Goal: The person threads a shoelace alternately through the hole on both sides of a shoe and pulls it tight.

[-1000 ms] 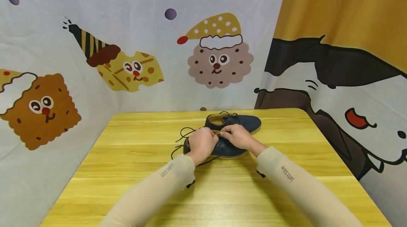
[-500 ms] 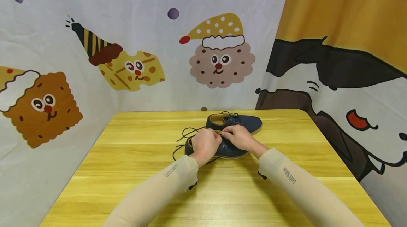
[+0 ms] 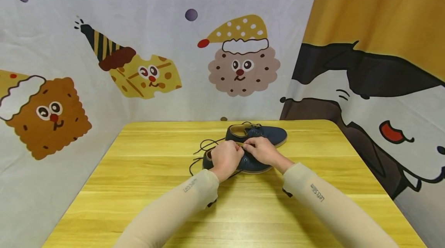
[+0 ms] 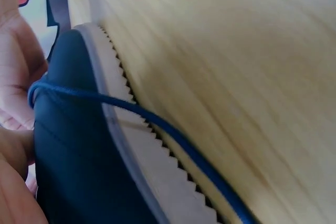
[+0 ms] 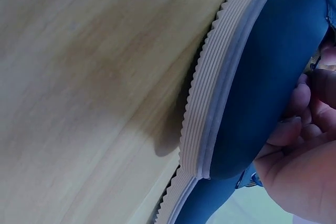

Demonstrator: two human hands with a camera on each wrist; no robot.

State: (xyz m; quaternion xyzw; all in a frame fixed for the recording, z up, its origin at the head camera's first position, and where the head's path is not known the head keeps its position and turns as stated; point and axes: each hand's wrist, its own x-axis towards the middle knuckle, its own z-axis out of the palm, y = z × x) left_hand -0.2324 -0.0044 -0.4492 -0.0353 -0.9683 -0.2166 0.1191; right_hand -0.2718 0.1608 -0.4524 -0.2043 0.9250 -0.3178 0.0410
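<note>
Side by side on the table lie two dark blue lace-up shoes with pale ridged soles, toes to the right. Both hands are over the lacing of the near shoe. My left hand has its fingers curled, thumb and forefinger pinching at the lace opening. Facing it, my right hand pinches a bit of dark shoelace; the fingertips of both hands nearly meet there. What exactly the left fingertips grip is mostly hidden. Another length of shoelace comes over the upper and trails across the sole onto the wood.
Behind sits the far shoe, its laces drawn in. Loose lace ends spread on the table left of the heels. The yellow wood table ends at a cartoon-printed curtain at the back.
My left hand has shifted slightly right along the near shoe, and the fingertips have come closer together. The head view has turned slightly.
</note>
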